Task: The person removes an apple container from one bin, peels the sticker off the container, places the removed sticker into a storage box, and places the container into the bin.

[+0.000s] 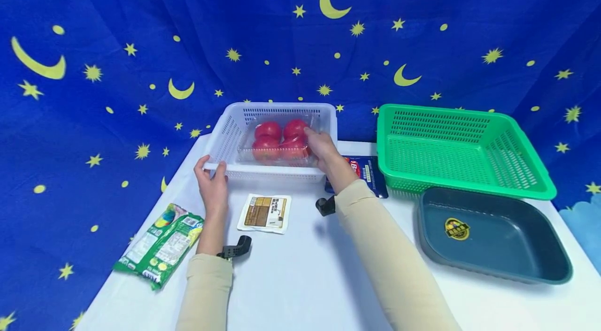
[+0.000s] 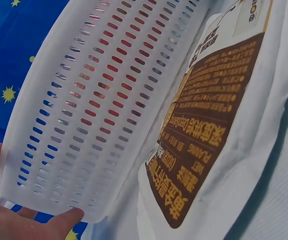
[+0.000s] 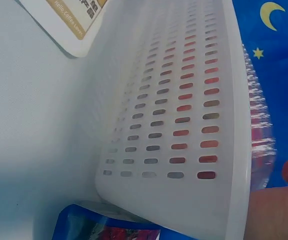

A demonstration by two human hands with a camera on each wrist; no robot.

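Note:
A white perforated basket (image 1: 277, 170) stands at the back of the table. Inside it is a clear plastic box (image 1: 246, 149) with several round red fruits (image 1: 267, 148). My right hand (image 1: 321, 147) reaches over the basket's front right side and grips the box by its right end. At the basket's front left corner my left hand (image 1: 213, 185) holds the rim, fingers outside and thumb at the front. In the left wrist view, that thumb (image 2: 66, 222) lies against the basket's wall (image 2: 114, 95). The right wrist view shows the box (image 3: 261, 135) rising past the rim.
A flat packet with a brown label (image 1: 265, 213) lies before the basket, a green bag (image 1: 161, 245) at left. Right of the basket are a dark blue pouch (image 1: 373, 177), a green basket (image 1: 446, 158) and a dark teal tub (image 1: 502, 237). A starry blue cloth (image 1: 281, 33) hangs behind.

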